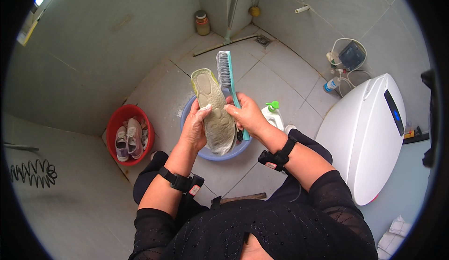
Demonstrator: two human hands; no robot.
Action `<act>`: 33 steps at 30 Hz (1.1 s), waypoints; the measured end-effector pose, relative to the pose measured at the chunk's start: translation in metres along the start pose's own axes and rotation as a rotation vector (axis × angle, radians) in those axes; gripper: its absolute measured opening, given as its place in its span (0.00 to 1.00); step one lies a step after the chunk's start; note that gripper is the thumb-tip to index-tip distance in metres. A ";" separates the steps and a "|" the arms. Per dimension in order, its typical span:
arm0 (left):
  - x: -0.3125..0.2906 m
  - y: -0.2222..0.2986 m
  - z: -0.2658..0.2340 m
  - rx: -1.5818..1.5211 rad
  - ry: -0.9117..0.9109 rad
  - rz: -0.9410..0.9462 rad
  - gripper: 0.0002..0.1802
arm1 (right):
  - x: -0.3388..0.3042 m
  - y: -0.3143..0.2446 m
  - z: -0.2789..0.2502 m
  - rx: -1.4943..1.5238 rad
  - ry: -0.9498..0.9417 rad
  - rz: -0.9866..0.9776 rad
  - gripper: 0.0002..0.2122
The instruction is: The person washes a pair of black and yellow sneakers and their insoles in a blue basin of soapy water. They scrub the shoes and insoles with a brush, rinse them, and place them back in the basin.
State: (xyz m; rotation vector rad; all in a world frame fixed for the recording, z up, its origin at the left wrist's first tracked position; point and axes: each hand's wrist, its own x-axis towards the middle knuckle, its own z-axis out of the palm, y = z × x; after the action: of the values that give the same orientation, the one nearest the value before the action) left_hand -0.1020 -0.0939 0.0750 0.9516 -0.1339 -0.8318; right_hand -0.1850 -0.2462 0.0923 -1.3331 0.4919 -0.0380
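Observation:
My left hand (194, 124) grips a worn, wet shoe insole (216, 129) along its left edge, thumb on the upper face. The insole is upright in view, pale beige with a yellowish rim at the far end. In my right hand (248, 114) is a turquoise scrubbing brush (232, 80) with grey bristles facing left, foam on them. My right thumb also rests at the insole's right edge. Both are held above a blue basin (224, 156), whose contents are mostly hidden.
A red basin (111, 138) with a pair of shoes (133, 138) stands at the left. Right of the blue basin is a white bottle with a green pump (272, 113). A white toilet (362, 134) takes up the right side. A floor squeegee (228, 40) leans in the far corner.

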 end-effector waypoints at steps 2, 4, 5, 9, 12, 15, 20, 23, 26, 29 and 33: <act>0.001 0.003 -0.003 -0.119 -0.063 -0.085 0.29 | 0.001 0.004 0.003 -0.154 0.002 -0.052 0.14; 0.005 0.005 -0.007 -0.312 -0.151 -0.172 0.28 | 0.002 0.007 0.008 -0.287 0.013 -0.212 0.18; 0.005 0.005 -0.010 -0.338 -0.113 -0.173 0.28 | 0.002 0.008 0.009 -0.319 0.035 -0.355 0.19; 0.005 0.005 -0.013 -0.404 -0.120 -0.165 0.29 | -0.004 0.005 0.007 -0.507 0.105 -0.464 0.20; 0.005 0.008 -0.010 -0.414 -0.075 -0.146 0.30 | -0.014 0.001 0.004 -0.800 0.037 -0.617 0.22; 0.004 0.010 -0.006 -0.311 0.007 -0.114 0.33 | -0.020 -0.001 0.005 -1.114 0.005 -0.684 0.24; -0.007 -0.001 0.001 0.029 -0.030 -0.224 0.35 | -0.002 -0.009 -0.005 -1.104 0.079 -0.563 0.23; -0.006 0.000 0.003 -0.026 0.006 -0.232 0.35 | -0.002 -0.011 -0.006 -1.104 0.063 -0.533 0.25; 0.004 0.011 -0.002 -0.131 0.075 -0.130 0.37 | -0.021 -0.001 0.011 -1.159 0.016 -0.563 0.25; 0.009 0.018 -0.010 -0.169 0.124 -0.019 0.37 | -0.038 0.008 0.022 -1.149 -0.128 -0.513 0.26; 0.001 0.004 -0.008 -0.029 0.100 -0.135 0.36 | -0.018 0.003 0.014 -1.187 0.061 -0.605 0.25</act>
State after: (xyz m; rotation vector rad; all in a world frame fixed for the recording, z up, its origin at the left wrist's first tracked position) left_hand -0.0951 -0.0880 0.0729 0.9811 0.0288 -0.9056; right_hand -0.1965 -0.2275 0.0977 -2.6191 0.1000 -0.3252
